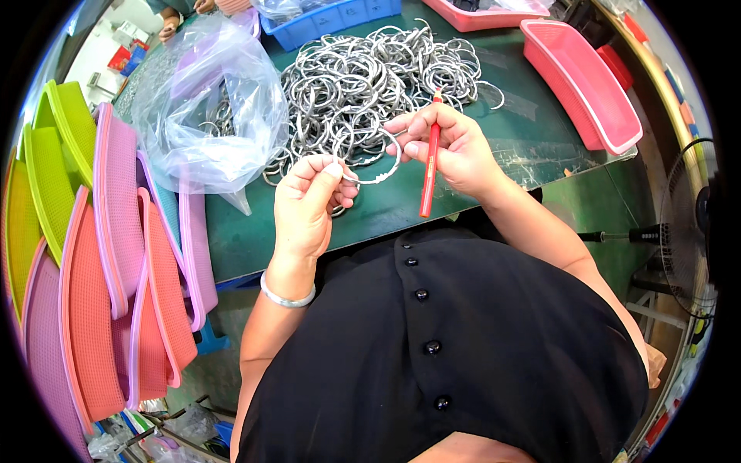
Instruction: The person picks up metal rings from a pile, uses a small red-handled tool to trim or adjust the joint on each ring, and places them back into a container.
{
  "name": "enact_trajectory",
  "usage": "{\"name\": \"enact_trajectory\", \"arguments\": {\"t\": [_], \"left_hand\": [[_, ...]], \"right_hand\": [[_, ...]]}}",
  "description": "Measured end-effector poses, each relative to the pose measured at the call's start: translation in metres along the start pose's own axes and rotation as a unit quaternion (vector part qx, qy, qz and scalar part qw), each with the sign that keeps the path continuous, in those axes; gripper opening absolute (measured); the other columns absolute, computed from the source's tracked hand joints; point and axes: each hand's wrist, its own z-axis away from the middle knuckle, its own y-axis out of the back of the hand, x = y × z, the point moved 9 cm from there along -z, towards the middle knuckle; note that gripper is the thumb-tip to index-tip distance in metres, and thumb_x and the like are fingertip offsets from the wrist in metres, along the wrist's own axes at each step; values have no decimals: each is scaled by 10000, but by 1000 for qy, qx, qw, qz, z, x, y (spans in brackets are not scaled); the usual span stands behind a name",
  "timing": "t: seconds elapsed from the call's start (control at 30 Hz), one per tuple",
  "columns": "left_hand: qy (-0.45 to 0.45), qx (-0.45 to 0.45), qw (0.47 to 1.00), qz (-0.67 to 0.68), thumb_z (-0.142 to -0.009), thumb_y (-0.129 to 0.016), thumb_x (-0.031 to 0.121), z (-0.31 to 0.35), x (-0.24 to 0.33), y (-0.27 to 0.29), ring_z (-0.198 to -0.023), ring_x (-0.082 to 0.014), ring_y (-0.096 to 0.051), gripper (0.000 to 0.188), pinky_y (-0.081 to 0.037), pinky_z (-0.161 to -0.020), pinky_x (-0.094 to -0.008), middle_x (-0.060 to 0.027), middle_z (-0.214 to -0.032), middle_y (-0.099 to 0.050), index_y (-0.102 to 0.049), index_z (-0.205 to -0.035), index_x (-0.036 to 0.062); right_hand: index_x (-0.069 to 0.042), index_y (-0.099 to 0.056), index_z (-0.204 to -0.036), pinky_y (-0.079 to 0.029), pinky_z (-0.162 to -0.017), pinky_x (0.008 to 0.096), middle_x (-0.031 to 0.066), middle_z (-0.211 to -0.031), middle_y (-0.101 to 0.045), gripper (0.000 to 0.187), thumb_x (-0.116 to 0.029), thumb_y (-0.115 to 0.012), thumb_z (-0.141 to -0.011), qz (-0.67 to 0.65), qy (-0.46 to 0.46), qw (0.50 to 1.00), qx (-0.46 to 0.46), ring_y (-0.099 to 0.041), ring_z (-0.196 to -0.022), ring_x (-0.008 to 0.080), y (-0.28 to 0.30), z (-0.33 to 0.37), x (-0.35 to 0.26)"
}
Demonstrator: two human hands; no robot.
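Note:
My left hand (302, 207) is closed, its thumb and fingers pinching a silver-coloured metal ring (381, 179) like a bangle. The ring is held upright just above the table's near side, and small lumps show on its lower edge. My right hand (461, 154) grips a red pencil (429, 174), tilted with its long end toward me. The fingertips of that hand also reach the ring's right side; whether they pinch it I cannot tell. Right behind both hands lies a large heap of similar silver rings (343, 81) on the green table (370, 212).
A clear plastic bag (208, 147) with some rings stands left of the heap. Stacked coloured plastic baskets (93, 332) crowd the left side. A blue crate (332, 25) and a pink basket (540, 46) sit at the back. A fan (687, 228) stands right.

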Motion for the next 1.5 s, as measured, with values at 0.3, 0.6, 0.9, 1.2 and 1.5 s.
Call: {"name": "enact_trajectory", "arguments": {"t": [0.3, 0.6, 0.9, 1.2, 1.5], "left_hand": [[62, -20, 995, 74, -893, -541, 123, -1, -11, -2, -617, -112, -587, 117, -484, -553, -216, -61, -742, -619, -586, -855, 21], [90, -30, 989, 114, -899, -542, 149, -1, -17, -2, -624, -121, -601, 142, -502, -570, -228, -65, -745, -624, -588, -842, 27], [-5, -24, 999, -31, -889, -549, 98, 6, 0, -16, -636, -118, -597, 77, -483, -555, -219, -80, -792, -627, -558, -888, 22], [-91, -76, 983, -140, -865, -577, 46, 14, 19, -40, -665, -94, -586, 66, -475, -590, -206, -63, -792, -621, -543, -902, 3], [-292, -107, 864, -396, -761, -654, 3, 28, 47, -63, -626, -135, -562, 89, -453, -566, -235, -69, -744, -599, -588, -820, -7]], "right_hand": [[-38, -508, -905, -514, -708, 297, 142, -1009, -589, 121, 28, -567, -823, -8, -49, 999, 20, -625, -825, 204, 1, 0, 7], [-24, -546, -928, -508, -696, 261, 76, -924, -603, 141, -15, -617, -807, 2, -89, 996, 30, -624, -799, 152, 0, 2, 14], [-21, -529, -986, -514, -719, 260, 69, -971, -600, 230, -10, -647, -789, 36, -78, 996, 10, -629, -832, 145, -2, 4, 19], [-36, -522, -962, -518, -774, 315, 92, -1005, -593, 196, 36, -609, -802, -21, -61, 998, 11, -625, -878, 188, -2, 5, 22], [-27, -516, -921, -503, -734, 299, 122, -973, -604, 132, 64, -545, -829, -9, 31, 999, 40, -619, -879, 198, 5, 7, 3]]}}
